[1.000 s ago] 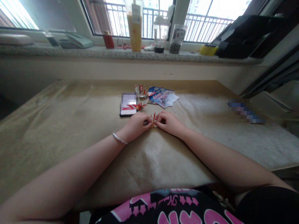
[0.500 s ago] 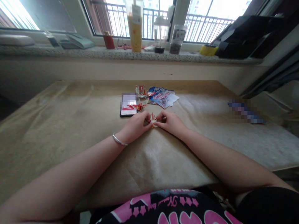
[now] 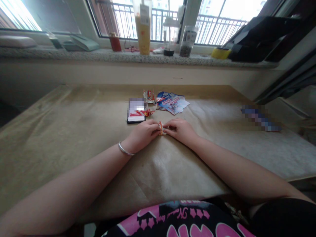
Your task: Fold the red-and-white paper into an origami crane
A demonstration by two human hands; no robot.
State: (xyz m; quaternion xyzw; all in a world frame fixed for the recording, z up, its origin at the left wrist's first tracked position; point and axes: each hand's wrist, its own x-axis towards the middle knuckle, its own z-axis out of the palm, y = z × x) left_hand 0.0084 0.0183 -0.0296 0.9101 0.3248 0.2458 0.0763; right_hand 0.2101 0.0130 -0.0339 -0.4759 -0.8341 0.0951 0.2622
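Observation:
Between my two hands, low over the middle of the table, is a small piece of folded printed paper [image 3: 161, 129] in white, red and orange. My left hand [image 3: 147, 130], with a silver bangle at the wrist, pinches its left side. The fingers of my right hand [image 3: 178, 127] are closed on its right side. Just beyond my left hand lies a phone [image 3: 136, 115] with a lit screen. Two folded paper shapes in red and white stand near it: one [image 3: 145, 113] overlaps the phone's right edge, and another [image 3: 149, 96] sits farther back.
Blue printed leaflets [image 3: 172, 102] lie fanned out behind my right hand. A blurred blue strip-like item [image 3: 260, 118] rests at the table's right. Bottles and cups, among them a tall yellow-filled container [image 3: 143, 34], line the stone windowsill [image 3: 86, 56] beyond the table [image 3: 74, 118].
My fingers have shifted on the small paper, and its upright point now looks lower and more pressed together. Both hands stay in about the same place; the other things have not moved.

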